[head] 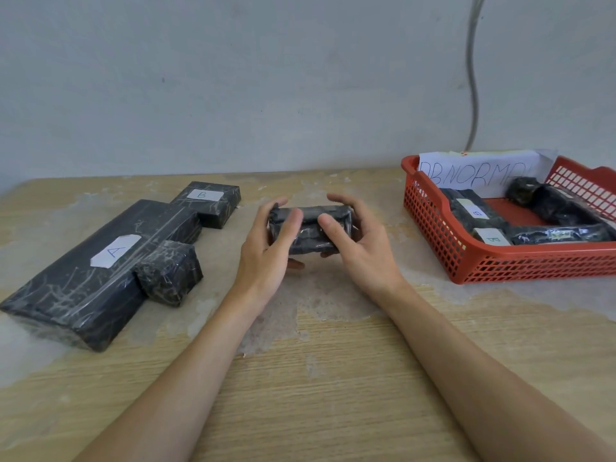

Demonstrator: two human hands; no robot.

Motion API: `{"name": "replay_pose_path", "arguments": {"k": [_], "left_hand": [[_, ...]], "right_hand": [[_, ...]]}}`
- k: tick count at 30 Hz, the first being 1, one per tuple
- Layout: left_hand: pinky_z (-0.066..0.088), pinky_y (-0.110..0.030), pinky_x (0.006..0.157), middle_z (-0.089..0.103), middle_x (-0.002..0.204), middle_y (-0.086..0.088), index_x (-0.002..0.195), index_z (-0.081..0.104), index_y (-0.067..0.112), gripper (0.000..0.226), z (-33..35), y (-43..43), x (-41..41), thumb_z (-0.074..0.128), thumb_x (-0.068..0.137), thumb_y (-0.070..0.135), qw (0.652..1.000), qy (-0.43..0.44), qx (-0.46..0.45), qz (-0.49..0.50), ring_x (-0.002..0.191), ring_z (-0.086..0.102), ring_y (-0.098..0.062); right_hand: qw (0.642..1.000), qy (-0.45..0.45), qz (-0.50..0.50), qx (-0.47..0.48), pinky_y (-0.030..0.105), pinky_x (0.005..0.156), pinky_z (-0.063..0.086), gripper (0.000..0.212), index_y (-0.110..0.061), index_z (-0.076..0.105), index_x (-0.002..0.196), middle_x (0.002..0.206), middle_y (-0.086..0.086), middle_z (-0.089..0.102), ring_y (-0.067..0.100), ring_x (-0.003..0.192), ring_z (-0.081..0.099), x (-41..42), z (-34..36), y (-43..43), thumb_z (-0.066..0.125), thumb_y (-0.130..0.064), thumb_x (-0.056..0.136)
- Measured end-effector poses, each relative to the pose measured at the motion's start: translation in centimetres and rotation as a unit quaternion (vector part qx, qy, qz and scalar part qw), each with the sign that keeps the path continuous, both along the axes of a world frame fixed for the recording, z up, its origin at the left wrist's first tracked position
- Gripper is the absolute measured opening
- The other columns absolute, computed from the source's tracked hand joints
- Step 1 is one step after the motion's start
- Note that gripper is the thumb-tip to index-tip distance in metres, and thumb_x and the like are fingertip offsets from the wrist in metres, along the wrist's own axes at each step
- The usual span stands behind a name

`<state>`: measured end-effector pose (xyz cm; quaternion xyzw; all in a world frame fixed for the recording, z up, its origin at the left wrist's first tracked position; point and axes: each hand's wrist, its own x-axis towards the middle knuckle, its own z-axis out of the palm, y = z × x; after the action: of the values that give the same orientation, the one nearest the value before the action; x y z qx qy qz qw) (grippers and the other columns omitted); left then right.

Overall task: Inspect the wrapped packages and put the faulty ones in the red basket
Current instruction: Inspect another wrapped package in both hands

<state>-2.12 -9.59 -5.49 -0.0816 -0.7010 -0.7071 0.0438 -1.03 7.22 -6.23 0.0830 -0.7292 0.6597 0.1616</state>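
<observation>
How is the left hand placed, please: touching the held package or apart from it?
Touching. The head view shows the left hand with its thumb lying across the front of the wrapped package, fingers curled round its left end.

— What sort of place is this?
— A plain sorting workroom, not a home. A worn wood-grain laminate table (333, 378) is set against a bare grey plaster wall (233, 78) with a grey cable (472, 78) running down it.
— What shows the sorting?
— Black film-wrapped packages (66, 295) carry handwritten paper labels (115, 251), and a red plastic mesh basket (500, 253) holds a hand-lettered paper sign (483, 173).
</observation>
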Motion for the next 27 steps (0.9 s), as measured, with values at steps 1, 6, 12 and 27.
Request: {"name": "replay_pose_path", "arguments": {"k": [1,6,12,27], "left_hand": [[0.066,-0.040,0.071,0.069,0.124,0.009,0.131,0.062,0.042,0.046,-0.04,0.14,0.11,0.070,0.090,0.062,1.000,0.006,0.001,-0.003,0.103,0.075,-0.011],[0.064,-0.041,0.061,0.076,0.104,0.000,0.113,0.068,0.027,0.022,-0.23,0.43,0.03,0.074,0.097,0.041,1.000,0.014,-0.002,0.013,0.091,0.078,-0.020],[0.066,-0.048,0.070,0.078,0.100,0.003,0.106,0.071,0.032,0.008,-0.93,-0.06,-0.59,0.070,0.101,0.038,0.998,0.028,-0.012,0.047,0.094,0.078,-0.021],[0.063,-0.041,0.062,0.078,0.106,-0.004,0.114,0.069,0.024,0.016,-0.72,0.01,-0.53,0.074,0.100,0.030,1.000,0.005,0.020,0.000,0.095,0.079,-0.026]], "right_hand": [[1.000,0.005,-0.005,-0.005,0.040,0.079,0.066,0.026,-0.028,0.067,0.127,0.109,0.000,0.074,0.018,0.100,0.076,0.07,0.13,0.01,0.071,-0.033,0.102],[0.999,-0.001,-0.038,-0.020,0.038,0.067,0.063,0.013,-0.018,0.071,0.112,0.096,-0.002,0.077,0.017,0.091,0.077,0.03,0.25,-0.07,0.071,-0.027,0.103],[0.999,-0.036,0.014,-0.019,0.038,0.063,0.064,0.032,-0.022,0.067,0.126,0.112,0.005,0.075,0.019,0.097,0.078,0.31,0.25,-0.26,0.080,-0.021,0.096],[0.998,-0.023,-0.013,-0.051,0.039,0.058,0.063,0.014,-0.018,0.072,0.119,0.102,0.009,0.077,0.025,0.085,0.080,0.12,0.48,0.40,0.067,-0.017,0.105]]}}
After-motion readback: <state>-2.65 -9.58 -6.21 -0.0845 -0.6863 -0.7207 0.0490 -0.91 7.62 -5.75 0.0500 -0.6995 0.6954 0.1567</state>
